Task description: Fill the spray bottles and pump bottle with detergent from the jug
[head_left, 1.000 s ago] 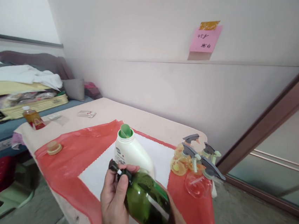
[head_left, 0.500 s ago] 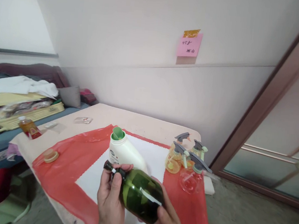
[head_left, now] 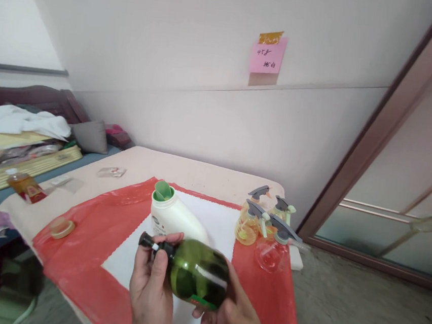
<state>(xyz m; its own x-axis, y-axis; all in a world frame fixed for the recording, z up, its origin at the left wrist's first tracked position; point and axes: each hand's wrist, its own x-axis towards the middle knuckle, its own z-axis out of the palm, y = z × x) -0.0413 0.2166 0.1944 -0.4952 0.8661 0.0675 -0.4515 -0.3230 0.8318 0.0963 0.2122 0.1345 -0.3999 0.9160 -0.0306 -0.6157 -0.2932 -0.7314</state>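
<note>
Black pump (head_left: 147,240) and collar sit pinched between the left hand's (head_left: 153,288) thumb and curled fingers; behind stands a white jug (head_left: 176,217). The green bottle (head_left: 199,273) lies sideways in mid-air, its base cupped by the right hand's (head_left: 235,314) bent fingers, left of some spray bottles (head_left: 274,253).

On the wall (head_left: 189,124), above and right of the white bottle (head_left: 183,222), a pink note (head_left: 268,56) carries handwriting that reads "45g", with two unclear characters beneath. Print on the white bottle, the green bottle (head_left: 199,275) in front of it and the amber bottle (head_left: 26,186) far to its left is illegible.
</note>
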